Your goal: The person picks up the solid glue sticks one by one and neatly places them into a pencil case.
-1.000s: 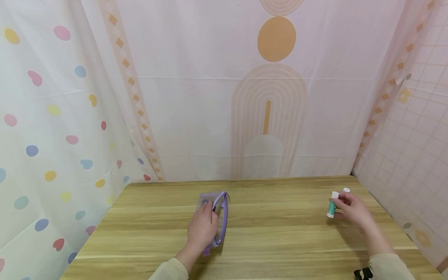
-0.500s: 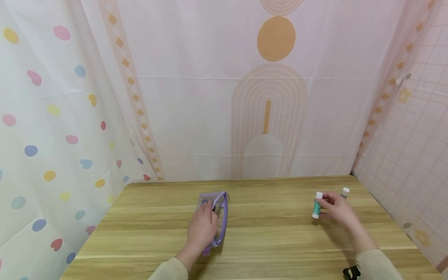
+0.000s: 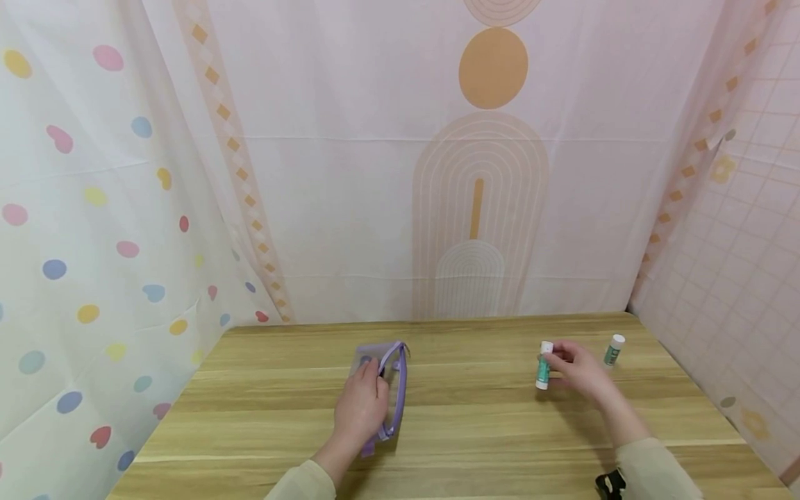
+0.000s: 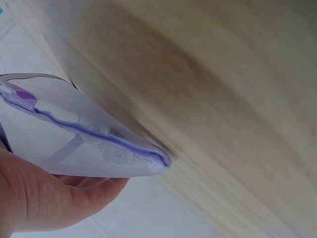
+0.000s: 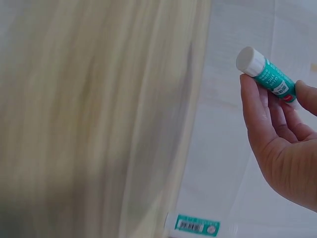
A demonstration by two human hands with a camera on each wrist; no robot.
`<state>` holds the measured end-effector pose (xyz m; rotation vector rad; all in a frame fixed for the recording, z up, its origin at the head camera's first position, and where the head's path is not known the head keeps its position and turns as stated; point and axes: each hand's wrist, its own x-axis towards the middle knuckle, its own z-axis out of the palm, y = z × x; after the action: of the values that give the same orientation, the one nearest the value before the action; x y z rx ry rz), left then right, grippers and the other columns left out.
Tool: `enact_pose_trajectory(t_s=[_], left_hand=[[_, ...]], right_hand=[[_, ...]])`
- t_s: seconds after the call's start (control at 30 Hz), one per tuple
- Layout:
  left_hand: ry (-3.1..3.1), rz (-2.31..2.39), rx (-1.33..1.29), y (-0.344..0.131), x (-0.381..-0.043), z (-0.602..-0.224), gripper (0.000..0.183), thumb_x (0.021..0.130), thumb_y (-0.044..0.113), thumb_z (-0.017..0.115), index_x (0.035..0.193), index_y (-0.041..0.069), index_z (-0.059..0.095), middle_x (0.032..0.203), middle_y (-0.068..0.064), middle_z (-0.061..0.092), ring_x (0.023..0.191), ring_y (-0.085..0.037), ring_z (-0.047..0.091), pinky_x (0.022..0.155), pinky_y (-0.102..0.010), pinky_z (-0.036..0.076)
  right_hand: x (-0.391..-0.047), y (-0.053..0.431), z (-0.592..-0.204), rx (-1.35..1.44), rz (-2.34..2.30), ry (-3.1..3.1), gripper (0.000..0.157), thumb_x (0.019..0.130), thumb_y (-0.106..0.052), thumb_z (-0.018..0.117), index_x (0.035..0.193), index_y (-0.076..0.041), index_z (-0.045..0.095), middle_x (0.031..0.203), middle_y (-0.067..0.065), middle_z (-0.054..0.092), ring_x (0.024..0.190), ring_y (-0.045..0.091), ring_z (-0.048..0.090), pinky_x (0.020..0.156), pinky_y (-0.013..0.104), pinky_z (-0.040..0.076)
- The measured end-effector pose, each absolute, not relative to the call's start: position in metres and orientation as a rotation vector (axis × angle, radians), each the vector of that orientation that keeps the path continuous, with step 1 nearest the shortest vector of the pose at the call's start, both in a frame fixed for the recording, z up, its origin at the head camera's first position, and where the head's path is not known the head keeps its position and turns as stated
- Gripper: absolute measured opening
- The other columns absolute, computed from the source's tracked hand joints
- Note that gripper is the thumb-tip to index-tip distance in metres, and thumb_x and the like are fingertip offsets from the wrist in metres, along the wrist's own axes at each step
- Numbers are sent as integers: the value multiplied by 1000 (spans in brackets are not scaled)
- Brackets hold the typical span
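A glue stick [image 5: 275, 82] with a green label and white ends is pinched between the thumb and fingers of my right hand [image 3: 581, 371], above the right half of the table. On the left, a translucent mesh pouch [image 4: 64, 134] with purple trim lies on the table, its zipped side gaping in the head view. My left hand [image 3: 362, 406] grips the pouch's left side, thumb toward the opening. The fingers behind the mesh are partly hidden. A second glue stick [image 3: 614, 351] stands upright on the table behind and right of my right hand.
The wooden table [image 3: 475, 417] ends at a hanging curtain [image 3: 337, 208] along the back. A dotted cloth [image 3: 112, 278] hangs on the left, a checked one [image 3: 744, 278] on the right. A black strap [image 3: 610, 484] shows by the right sleeve.
My right hand has carried the glue stick leftward, away from the other one, which now shows fully. My left hand and the pouch have stayed in place.
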<state>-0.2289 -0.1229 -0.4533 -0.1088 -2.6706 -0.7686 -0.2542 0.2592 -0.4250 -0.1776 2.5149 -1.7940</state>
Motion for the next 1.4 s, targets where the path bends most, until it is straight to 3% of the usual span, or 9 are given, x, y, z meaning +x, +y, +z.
enact_pose_trajectory(t_s=[0.23,1.4], left_hand=[[-2665,-769,-124,-123,-229,-453,42,98,13,45,134,-8,55,131,-31,56,117,-50,55,92,-61,49],[-2679,-790,-112,-123,-229,-452,45,99,15,43,136,-7,53,134,-29,55,120,-49,54,94,-61,48]], right_hand=[[-260,243,-427,-177,-1817,2475,33,102,-8,53,124,16,47,116,25,59,104,30,63,82,45,58],[-279,139,-430,-302,-1843,2303,27,99,-4,56,119,14,52,103,19,59,90,24,64,75,46,60]])
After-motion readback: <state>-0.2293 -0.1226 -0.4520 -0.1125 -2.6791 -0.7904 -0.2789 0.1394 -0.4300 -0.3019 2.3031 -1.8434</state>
